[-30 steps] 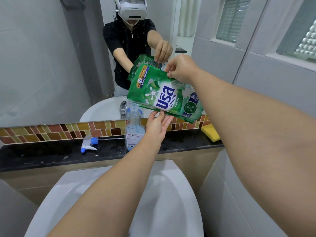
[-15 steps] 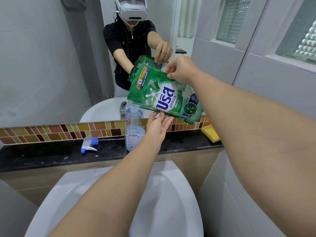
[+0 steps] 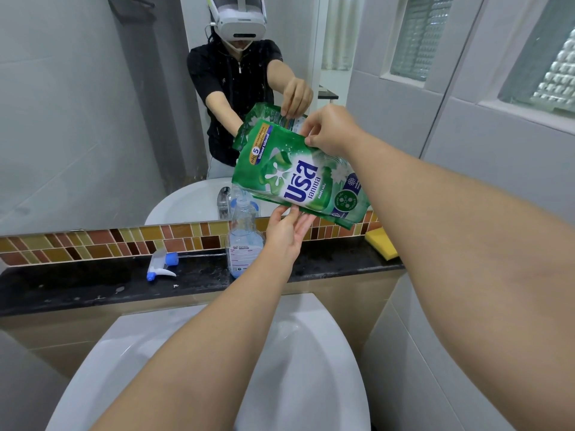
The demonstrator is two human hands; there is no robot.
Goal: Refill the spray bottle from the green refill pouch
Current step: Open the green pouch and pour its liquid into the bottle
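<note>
**Tilting One Pouch Over One Bottle: Items Counted**

Pouch (image 3: 298, 178), one: green, held in the air above the ledge, tilted with its lower left corner just over the bottle's open neck. Whether liquid ran from it could not be told.

Bottle (image 3: 243, 241), one: clear, uncapped, upright on the ledge (image 3: 77, 284), holding pale blue liquid in its lower part.

Hands, two. Right hand (image 3: 331, 129) pinched the pouch's upper edge between thumb and fingers. Left hand (image 3: 287, 231) lay under the pouch's lower edge, fingers fairly straight and touching it from below, just right of the bottle.

Trigger head (image 3: 161, 265), one: white and blue, lying on its side on the ledge, left of the bottle and apart from it.

Sponge (image 3: 382, 244), one: yellow, at the ledge's right end, partly hidden by the right forearm.

Basin (image 3: 311, 368), one: white, below the ledge, largely covered by both forearms.

Mirror (image 3: 77, 119), one: behind the ledge, above a band of brown and tan tiles (image 3: 93, 241), showing the person, pouch and tap in reflection.
</note>
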